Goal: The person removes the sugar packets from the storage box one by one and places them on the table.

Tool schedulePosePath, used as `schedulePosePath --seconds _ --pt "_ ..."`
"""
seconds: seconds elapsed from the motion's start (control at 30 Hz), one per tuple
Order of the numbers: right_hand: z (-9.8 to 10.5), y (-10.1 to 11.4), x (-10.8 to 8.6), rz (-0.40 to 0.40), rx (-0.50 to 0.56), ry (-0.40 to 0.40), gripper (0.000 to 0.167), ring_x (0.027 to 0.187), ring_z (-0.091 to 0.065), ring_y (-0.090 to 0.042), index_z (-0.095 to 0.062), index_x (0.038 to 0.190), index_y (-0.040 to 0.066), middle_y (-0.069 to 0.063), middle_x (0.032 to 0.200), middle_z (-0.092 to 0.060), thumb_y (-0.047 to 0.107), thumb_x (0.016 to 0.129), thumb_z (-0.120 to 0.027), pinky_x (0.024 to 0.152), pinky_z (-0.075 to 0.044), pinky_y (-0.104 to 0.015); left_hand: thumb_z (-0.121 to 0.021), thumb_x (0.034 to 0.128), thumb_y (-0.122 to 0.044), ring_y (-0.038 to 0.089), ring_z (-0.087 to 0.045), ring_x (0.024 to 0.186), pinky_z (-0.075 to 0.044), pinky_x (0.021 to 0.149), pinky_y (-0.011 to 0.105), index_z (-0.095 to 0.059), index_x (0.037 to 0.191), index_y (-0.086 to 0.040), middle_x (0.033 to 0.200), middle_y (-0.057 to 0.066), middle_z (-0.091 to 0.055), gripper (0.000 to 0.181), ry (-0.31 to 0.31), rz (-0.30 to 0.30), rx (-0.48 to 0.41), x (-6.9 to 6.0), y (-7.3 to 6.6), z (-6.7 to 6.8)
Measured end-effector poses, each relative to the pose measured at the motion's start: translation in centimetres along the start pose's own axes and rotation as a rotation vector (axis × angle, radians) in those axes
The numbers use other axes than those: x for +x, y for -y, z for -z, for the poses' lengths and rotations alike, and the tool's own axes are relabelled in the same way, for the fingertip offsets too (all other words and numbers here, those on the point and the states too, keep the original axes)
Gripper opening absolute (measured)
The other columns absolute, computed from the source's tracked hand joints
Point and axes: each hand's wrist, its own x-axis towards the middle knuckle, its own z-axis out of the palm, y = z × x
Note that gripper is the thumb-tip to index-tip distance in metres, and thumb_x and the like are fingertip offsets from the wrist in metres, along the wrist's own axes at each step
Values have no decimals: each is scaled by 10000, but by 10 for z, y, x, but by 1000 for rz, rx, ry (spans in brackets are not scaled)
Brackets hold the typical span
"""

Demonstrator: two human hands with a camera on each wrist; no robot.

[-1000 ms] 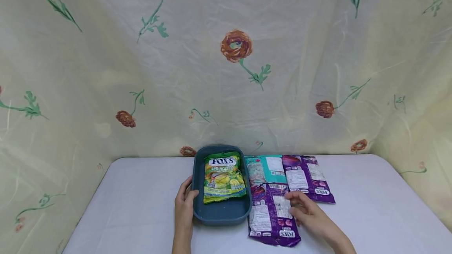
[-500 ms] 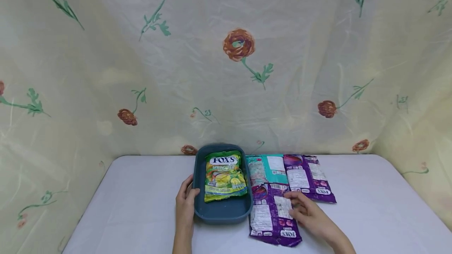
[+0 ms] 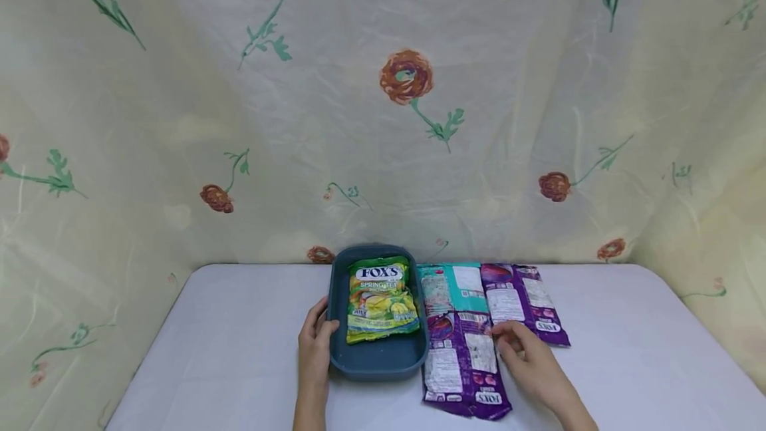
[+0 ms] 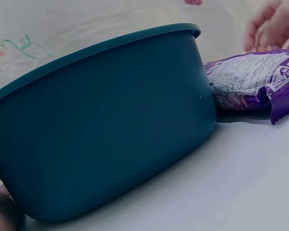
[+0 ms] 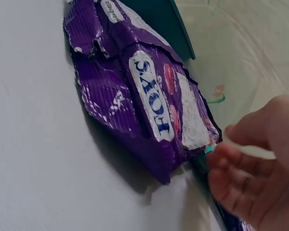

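My left hand (image 3: 314, 341) holds the left side of a dark blue-green plastic box (image 3: 377, 372), its thumb at the rim; only bits of its fingers show at the lower left in the left wrist view. Inside the box lies a green and yellow Fox's Spring Tea candy bag (image 3: 383, 301). A purple Fox's candy bag (image 3: 445, 368) lies back side up, just right of the box. At its right edge is my right hand (image 3: 532, 361), fingers loosely bent. In the right wrist view, a gap shows between thumb and fingers, with nothing held there.
Behind the near purple bag lie a teal candy bag (image 3: 468, 288) and, to its right, another purple candy bag (image 3: 523, 304). All rest on a white-covered table (image 3: 239, 351). A floral curtain (image 3: 467, 205) hangs along the back and sides.
My right hand has shifted slightly right, from over the near purple bag to its edge. My left hand, the box and the bags keep their places.
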Motion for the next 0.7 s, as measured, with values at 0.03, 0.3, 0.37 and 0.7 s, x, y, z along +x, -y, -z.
schedulePosePath --seconds 0.03,0.3,0.37,0.7 --pt "-1 2 0 -5 48 -13 219 780 -540 -8 -589 1137 69 -63 964 -628 68 926 -532 663 -477 -204 -476 885 -94 265 -446 1319 -341 1073 476 -478 1375 -147 1420 127 -477 493 1 0 1 0 0 0" --pt "-16 29 -2 41 484 49 331 968 -618 -90 -467 1268 -5 -206 1149 -571 137 969 -488 764 -537 -292 -480 882 -92 261 -433 1328 -326 1084 475 -480 1373 -152 1428 119 -469 495 3 -3 -8 0 -1 0" --pt "-20 34 -2 72 521 71 347 983 -617 -85 -446 1278 -18 -202 1144 -569 146 974 -481 784 -536 -289 -481 882 -95 260 -430 1331 -322 1089 477 -480 1373 -154 1430 115 -467 495 0 -4 -8 1 -1 0" --pt "-41 48 -6 245 693 172 391 1120 -594 -108 -363 1296 -95 -232 1236 -511 72 962 -480 898 -504 -251 -477 883 -89 265 -433 1330 -319 1092 479 -483 1369 -143 1427 123 -470 489 -5 -3 -8 0 0 0"
